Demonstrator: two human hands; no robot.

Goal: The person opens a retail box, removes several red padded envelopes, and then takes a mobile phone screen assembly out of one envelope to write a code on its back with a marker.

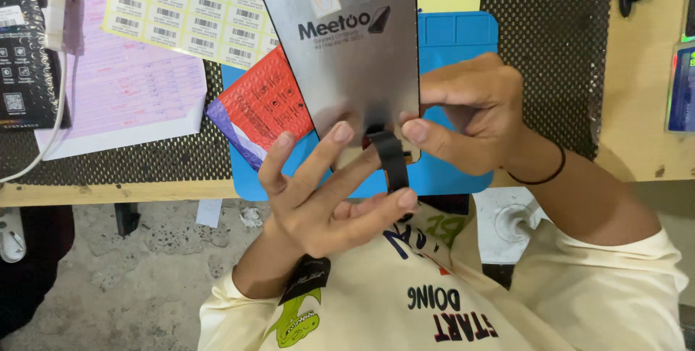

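A grey phone display panel with a black border is held up in front of the camera, above a blue work mat; its top edge is cut off by the frame. A black flex ribbon hangs from its lower edge. The right hand is clamped on the panel's lower right edge, thumb on the face, its fingers hidden behind. The left hand pinches the ribbon's lower end between thumb and finger, with 2 other fingers lying on the panel. A red and purple packet lies on the mat, partly hidden behind the panel. A yellow label sheet and pink paper lie further left on the dark mesh table cover.
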